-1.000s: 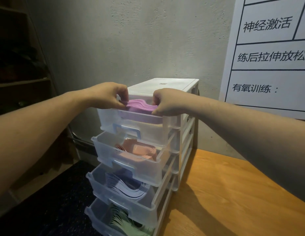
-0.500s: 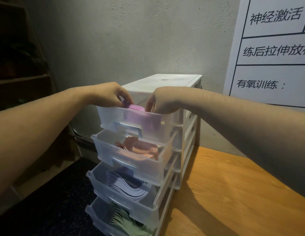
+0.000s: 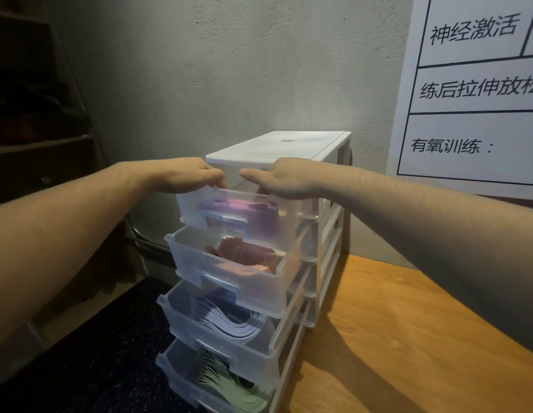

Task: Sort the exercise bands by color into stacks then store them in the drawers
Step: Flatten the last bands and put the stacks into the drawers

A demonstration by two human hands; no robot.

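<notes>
Purple bands (image 3: 244, 214) lie in top drawer (image 3: 289, 216) beneath both hands' fingertips.

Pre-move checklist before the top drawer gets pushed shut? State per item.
1. Purple bands lie inside the top drawer, below its rim: ok.
2. Left hand clear of the drawer: not ok, fingertips reach over the front rim.
3. Right hand clear: not ok, fingers dip inside the drawer.
4. Whether either hand grips the bands: cannot tell, fingertips hidden.
5. One colour per drawer: ok; pink bands, pale lavender bands and green bands lie in the three drawers below.
6. Lower drawers shut: not ok, all three stand pulled out.
</notes>
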